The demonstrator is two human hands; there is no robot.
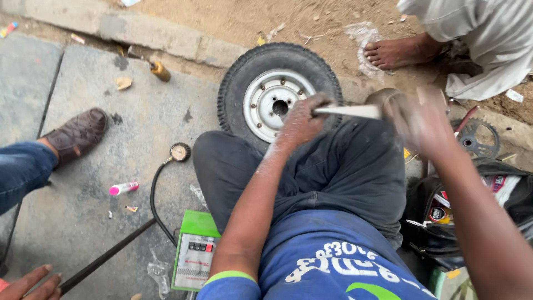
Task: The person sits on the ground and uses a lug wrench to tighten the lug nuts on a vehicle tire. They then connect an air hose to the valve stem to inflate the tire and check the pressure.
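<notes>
Both hands work above the lap: left hand (302,118) grips a flat pale metal bar (348,111), blurred right hand (421,119) at three o'clock touching its round metal end (384,99), grip unclear, small black tyre with white steel rim (275,94) at eleven o'clock.

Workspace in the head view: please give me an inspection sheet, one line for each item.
Surface: grey stone slabs, with a dirt strip beyond the kerb.
Job's things: small tyre on a grey steel rim lying flat before the knees; pale flat tool; round metal piece, blurred.
Clutter: pink-capped tube, brown bottle, green box with switches, plastic scraps, black bag, sprocket.
Grippers: left hand closed on the tool; right hand blurred, grip unclear.
Cables: black hose running to a pressure gauge; black rod.
Surroundings: other people's sandalled foot, bare foot, hand.
</notes>
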